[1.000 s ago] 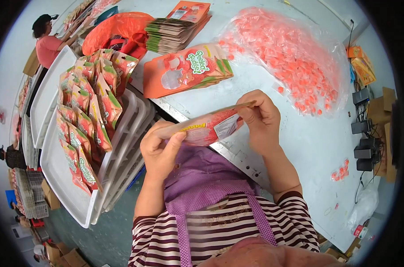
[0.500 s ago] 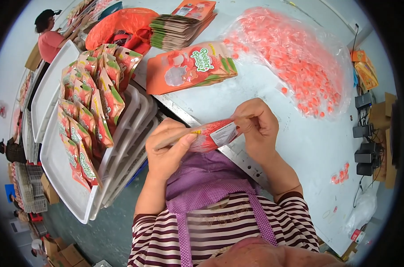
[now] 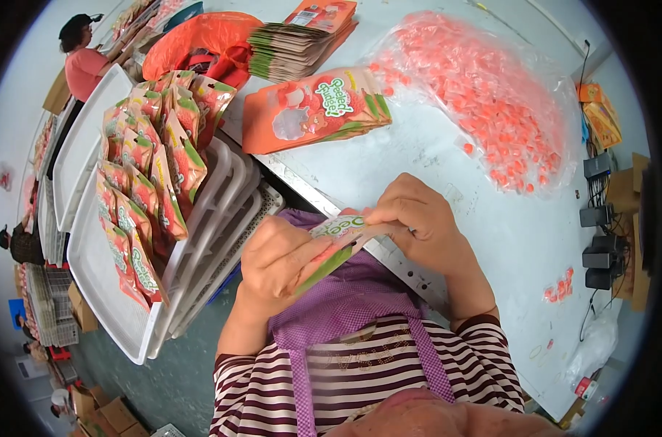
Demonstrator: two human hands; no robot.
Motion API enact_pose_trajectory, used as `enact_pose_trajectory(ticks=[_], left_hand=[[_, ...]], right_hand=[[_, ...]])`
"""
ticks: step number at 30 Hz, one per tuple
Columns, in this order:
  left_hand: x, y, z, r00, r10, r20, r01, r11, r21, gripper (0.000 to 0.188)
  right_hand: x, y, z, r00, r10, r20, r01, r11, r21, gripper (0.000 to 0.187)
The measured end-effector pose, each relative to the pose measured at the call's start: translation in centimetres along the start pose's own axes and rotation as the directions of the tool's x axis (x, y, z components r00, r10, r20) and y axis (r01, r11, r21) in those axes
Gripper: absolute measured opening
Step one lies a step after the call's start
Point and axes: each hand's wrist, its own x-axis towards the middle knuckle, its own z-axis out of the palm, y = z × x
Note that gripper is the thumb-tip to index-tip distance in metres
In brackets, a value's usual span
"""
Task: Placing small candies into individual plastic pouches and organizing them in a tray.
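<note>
Held between both hands, above the near table edge, is a red and green candy pouch [image 3: 339, 227], its printed front and green strip tilted up toward me. My left hand [image 3: 272, 258] is closed round one end, the thumb hidden behind it. My right hand [image 3: 418, 222] pinches the other end between thumb and fingers. Beyond them lies a small stack of flat pouches [image 3: 287, 127] with a clear window in the top one. Whether the held pouch has anything in it cannot be seen.
Filled pouches [image 3: 152, 175] stand in rows on white stacked trays [image 3: 90, 255] at left. Far right, a clear bag [image 3: 484, 102] spills small wrapped red candies. A pile of pouches [image 3: 291, 51] and a red plastic bag [image 3: 200, 40] lie at the back. A co-worker [image 3: 81, 62] stands far left.
The pouch has turned over, from showing its back label to its printed front and green strip. Both hands have shifted grip, and my right hand has come slightly lower.
</note>
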Motion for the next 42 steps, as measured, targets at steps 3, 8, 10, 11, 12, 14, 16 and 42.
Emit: enact_pose_trajectory(ticks=[3, 8, 10, 11, 12, 14, 16, 42], left_hand=[[-0.2, 0.3, -0.1, 1.000, -0.018, -0.016, 0.018, 1.000, 0.005, 0.031], [-0.6, 0.2, 0.1, 1.000, -0.018, -0.010, 0.018, 1.000, -0.022, 0.030], [-0.7, 0.1, 0.0, 1.000, -0.018, -0.008, 0.018, 1.000, -0.021, 0.030], [-0.8, 0.0, -0.2, 1.000, -0.001, -0.002, 0.000, 0.999, -0.048, 0.030], [-0.9, -0.1, -0.3, 1.000, 0.017, 0.004, -0.017, 0.997, -0.073, 0.030], [-0.7, 0.2, -0.4, 0.999, 0.042, 0.005, -0.041, 0.998, -0.054, 0.029], [-0.4, 0.5, -0.2, 0.998, 0.065, 0.009, -0.064, 0.998, -0.028, 0.029], [-8.4, 1.5, -5.8, 0.660, -0.487, 0.572, 0.749, 0.364, -0.554, 0.050]], right_hand=[[0.2, -0.4, 0.4, 0.996, -0.085, -0.023, 0.083, 0.995, -0.061, 0.026], [0.1, -0.3, 0.4, 0.995, -0.097, 0.021, 0.099, 0.988, -0.118, 0.029], [0.1, -0.5, 0.2, 0.994, -0.103, 0.036, 0.107, 0.984, -0.141, 0.029], [0.4, -0.9, -0.1, 0.991, -0.122, 0.046, 0.129, 0.967, -0.219, 0.025], [0.6, -1.4, -0.3, 0.988, -0.141, 0.056, 0.151, 0.944, -0.294, 0.022], [0.6, -2.5, -0.2, 0.984, -0.168, 0.066, 0.180, 0.893, -0.412, 0.019], [0.3, -3.2, -0.1, 0.977, -0.200, 0.076, 0.210, 0.830, -0.517, 0.015], [-0.4, -1.8, 2.0, 0.992, -0.113, 0.050, 0.111, 0.993, 0.045, 0.026]])
